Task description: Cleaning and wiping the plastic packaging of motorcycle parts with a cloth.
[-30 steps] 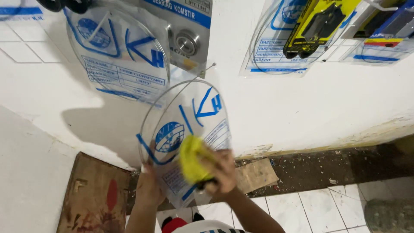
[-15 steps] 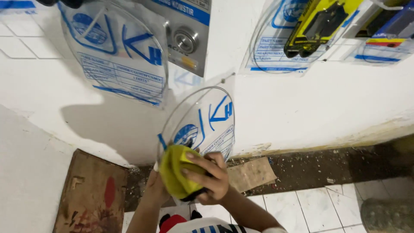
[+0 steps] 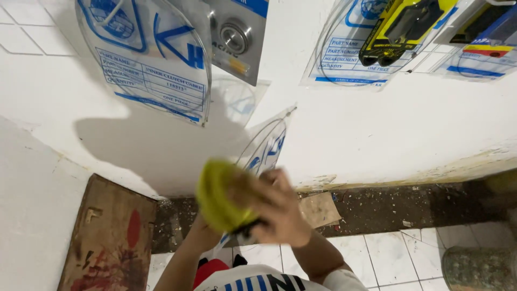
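The right hand (image 3: 277, 207) is blurred by motion, yet its fingers (image 3: 253, 196) can be made out curled over a rounded yellow-green pad of soft cloth or sponge (image 3: 218, 196), gripping it against the near face of a clear plastic packet with blue printing (image 3: 264, 148). That packet stands tilted, its upper corner against the white wall (image 3: 377, 129); most of its lower half is hidden behind the pad and both hands. The left hand (image 3: 202, 234) reaches up from below at the packet's lower left edge; its fingers are covered by the pad and the packet, so I cannot tell whether they are closed or what they hold. Below the wrists, a red, white and dark garment (image 3: 258, 275) is cut off by the near edge. Farther up the wall hang 2 other packets: a large clear blue-printed one (image 3: 145, 59) to the left, cut off at the top, and beside it a grey card holding a round metal bearing (image 3: 237, 37). To the far right, a yellow and black packaged part (image 3: 404, 27) is also cropped. A worn brown wooden board (image 3: 107, 237) leans at the lower left, and a scrap of cardboard (image 3: 320, 207) lies on the dirty floor strip.
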